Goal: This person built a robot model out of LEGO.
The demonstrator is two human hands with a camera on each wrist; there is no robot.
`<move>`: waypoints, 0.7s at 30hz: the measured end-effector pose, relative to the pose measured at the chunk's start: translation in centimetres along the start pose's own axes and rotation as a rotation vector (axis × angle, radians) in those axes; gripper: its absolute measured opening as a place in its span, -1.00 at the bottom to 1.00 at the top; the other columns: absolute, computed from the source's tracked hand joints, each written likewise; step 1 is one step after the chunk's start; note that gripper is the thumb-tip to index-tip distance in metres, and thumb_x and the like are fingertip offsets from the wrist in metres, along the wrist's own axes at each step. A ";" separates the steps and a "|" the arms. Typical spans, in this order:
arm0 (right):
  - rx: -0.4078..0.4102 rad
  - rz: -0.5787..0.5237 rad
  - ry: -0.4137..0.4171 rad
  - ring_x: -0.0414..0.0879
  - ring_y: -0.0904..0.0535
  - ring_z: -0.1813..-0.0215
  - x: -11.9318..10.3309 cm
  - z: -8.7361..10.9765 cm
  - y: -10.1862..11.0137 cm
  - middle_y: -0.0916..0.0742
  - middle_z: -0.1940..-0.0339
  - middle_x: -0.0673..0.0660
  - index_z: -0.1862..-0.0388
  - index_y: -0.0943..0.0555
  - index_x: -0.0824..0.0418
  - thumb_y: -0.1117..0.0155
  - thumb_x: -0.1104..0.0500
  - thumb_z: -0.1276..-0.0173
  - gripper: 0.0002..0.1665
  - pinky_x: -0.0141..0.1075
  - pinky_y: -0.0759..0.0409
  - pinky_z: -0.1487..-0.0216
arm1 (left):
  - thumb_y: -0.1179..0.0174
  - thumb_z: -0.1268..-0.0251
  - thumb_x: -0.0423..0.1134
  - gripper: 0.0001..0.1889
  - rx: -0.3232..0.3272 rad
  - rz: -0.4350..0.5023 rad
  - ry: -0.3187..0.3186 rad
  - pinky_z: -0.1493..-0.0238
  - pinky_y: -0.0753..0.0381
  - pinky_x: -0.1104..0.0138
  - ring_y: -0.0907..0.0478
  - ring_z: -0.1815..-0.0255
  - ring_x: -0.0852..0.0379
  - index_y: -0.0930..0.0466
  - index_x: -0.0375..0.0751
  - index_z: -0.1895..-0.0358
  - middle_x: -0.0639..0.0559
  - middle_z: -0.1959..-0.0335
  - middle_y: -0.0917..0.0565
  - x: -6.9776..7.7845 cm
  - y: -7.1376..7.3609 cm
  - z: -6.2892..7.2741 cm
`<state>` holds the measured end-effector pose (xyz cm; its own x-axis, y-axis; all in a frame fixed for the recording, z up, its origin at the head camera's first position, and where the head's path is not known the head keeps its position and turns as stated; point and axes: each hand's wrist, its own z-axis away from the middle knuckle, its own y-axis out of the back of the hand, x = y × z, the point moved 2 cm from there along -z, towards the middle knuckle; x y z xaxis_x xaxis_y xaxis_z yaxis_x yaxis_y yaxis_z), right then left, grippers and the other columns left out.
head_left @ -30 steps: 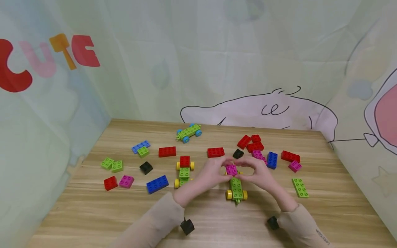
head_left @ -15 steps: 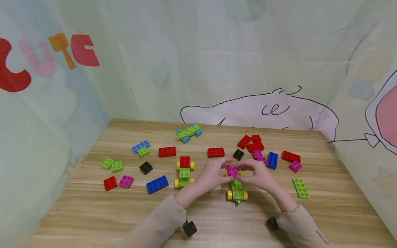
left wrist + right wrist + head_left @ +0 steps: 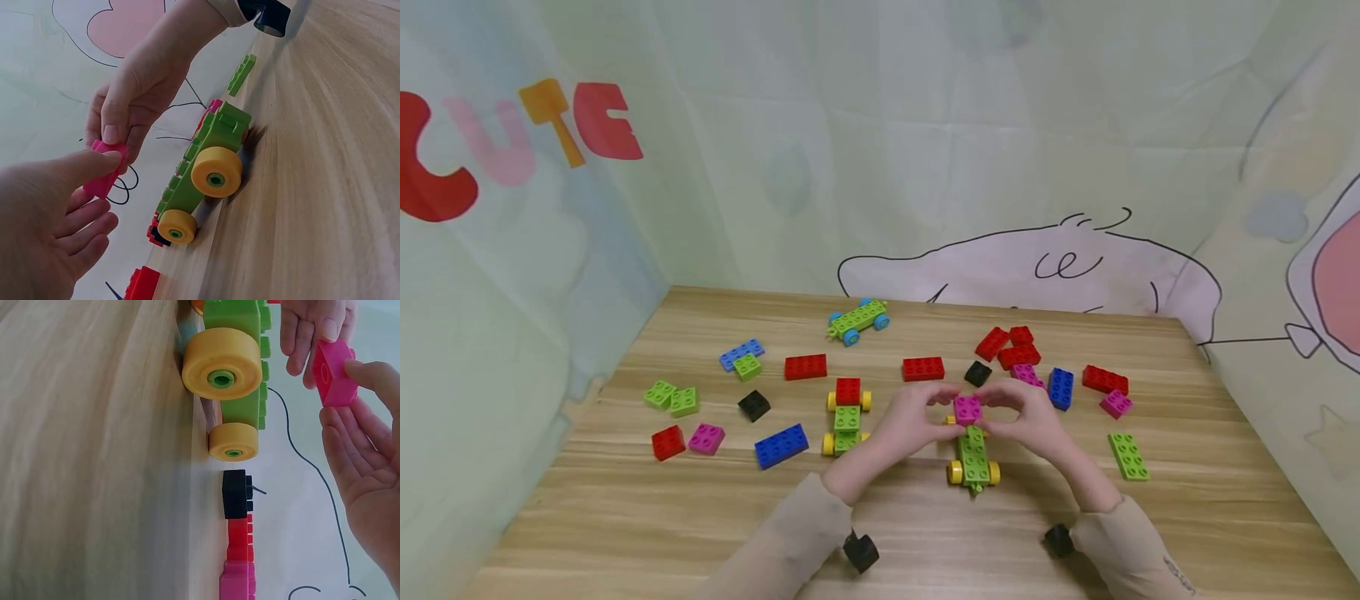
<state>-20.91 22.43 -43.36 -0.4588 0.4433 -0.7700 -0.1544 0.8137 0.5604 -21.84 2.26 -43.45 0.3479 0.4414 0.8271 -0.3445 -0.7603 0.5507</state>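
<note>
A small pink building brick (image 3: 967, 409) is raised over the far part of a green car base (image 3: 974, 463) with yellow wheels. My left hand (image 3: 917, 415) pinches the brick from the left, its thumb across one side in the left wrist view. From the right, my right hand (image 3: 1028, 417) pinches it too, thumb and fingers at its edges. The right wrist view shows the pink brick (image 3: 337, 374) hollow side toward the car, with a gap between it and the green studs (image 3: 265, 369). The car base stands on its wheels on the wooden table.
Left of my left forearm stands another yellow-wheeled car (image 3: 847, 418) bearing green and red bricks. A blue-wheeled base (image 3: 858, 319) sits at the back. Loose bricks lie around, including a blue one (image 3: 781, 447), a black one (image 3: 978, 373) and a green one (image 3: 1128, 457).
The pink brick has shifted slightly right and up in the head view, turning a little as both hands keep hold. The car base and loose bricks stay in place.
</note>
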 end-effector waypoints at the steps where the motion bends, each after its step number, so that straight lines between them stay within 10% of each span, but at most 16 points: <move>1: 0.003 -0.007 0.000 -0.26 -0.67 0.07 0.0 0.0 0.0 -0.76 0.12 0.22 0.06 -0.66 0.33 -0.47 0.40 -0.11 -0.63 -0.43 -0.62 -0.04 | -0.43 -0.14 -0.17 -0.47 0.003 -0.001 0.000 -0.19 -0.56 0.06 -0.58 -0.12 -0.02 -0.57 -0.20 -0.20 -0.06 -0.12 -0.67 0.0 0.0 0.0; 21: -0.110 0.006 -0.036 -0.22 -0.65 0.00 0.4 0.2 0.3 -0.73 0.00 0.22 -0.06 -0.62 0.33 -0.45 0.35 -0.13 -0.53 -0.39 -0.60 -0.10 | -0.41 -0.17 -0.20 -0.60 0.009 -0.014 0.017 -0.15 -0.60 0.17 -0.62 -0.08 0.05 -0.65 -0.14 -0.09 0.01 -0.01 -0.72 -0.1 -0.7 0.1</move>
<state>-20.94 22.93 -43.54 -0.4290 0.4628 -0.7757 -0.2473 0.7658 0.5936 -21.54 2.73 -43.90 0.3382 0.4599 0.8210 -0.3313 -0.7584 0.5613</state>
